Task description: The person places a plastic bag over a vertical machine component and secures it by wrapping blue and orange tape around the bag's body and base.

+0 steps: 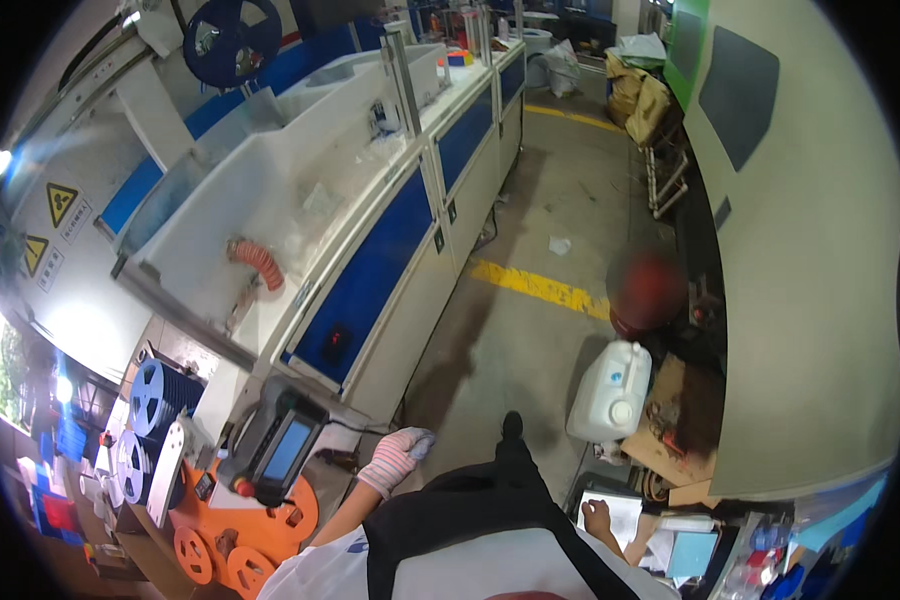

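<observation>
so the white sheet [625, 512] is lying pretty flat on a dark backing [610, 483], with a strip of the dark showing along its far edge. the left part is hidden behind the bare right hand [597, 517], and i can't tell if that's touching it or just above. the other thing is a chunky dark control box [278, 443], tilted, light blue screen [288, 449] facing up, red round button [242, 487] at its near left corner. can't really see what's holding it up. just beside it there's a pink and white striped glove [390, 462], being worn, greyish toward the fingers.
</observation>
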A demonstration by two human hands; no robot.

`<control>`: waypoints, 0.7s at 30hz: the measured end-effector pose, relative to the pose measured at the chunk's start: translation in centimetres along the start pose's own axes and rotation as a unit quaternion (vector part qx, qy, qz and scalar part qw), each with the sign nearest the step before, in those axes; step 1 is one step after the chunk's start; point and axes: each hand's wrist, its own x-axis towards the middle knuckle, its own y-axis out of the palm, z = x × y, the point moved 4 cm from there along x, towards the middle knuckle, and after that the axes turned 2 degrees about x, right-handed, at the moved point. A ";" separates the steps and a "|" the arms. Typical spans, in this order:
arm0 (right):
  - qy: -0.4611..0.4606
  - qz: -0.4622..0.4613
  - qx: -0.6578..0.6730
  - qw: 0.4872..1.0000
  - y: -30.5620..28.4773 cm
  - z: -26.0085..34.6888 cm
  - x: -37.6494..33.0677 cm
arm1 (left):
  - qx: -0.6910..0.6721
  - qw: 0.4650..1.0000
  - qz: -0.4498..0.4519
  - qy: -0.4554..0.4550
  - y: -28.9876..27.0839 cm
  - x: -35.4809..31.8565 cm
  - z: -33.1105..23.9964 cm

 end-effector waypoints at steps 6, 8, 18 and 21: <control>-0.187 -0.036 -0.008 0.982 -4.4 15.0 20.0 | 0.029 0.997 0.039 -0.051 -2.9 15.7 -1.7; -0.231 -0.032 -0.002 0.972 -7.7 23.1 24.3 | 0.076 0.996 0.044 0.028 -3.5 21.4 -3.3; -0.411 0.128 -0.074 0.900 -11.3 51.2 42.7 | 0.045 0.991 0.123 -0.039 -2.9 39.8 3.9; -0.458 0.131 -0.092 0.875 -10.1 56.5 49.6 | 0.061 0.983 0.151 -0.080 -4.0 47.8 6.3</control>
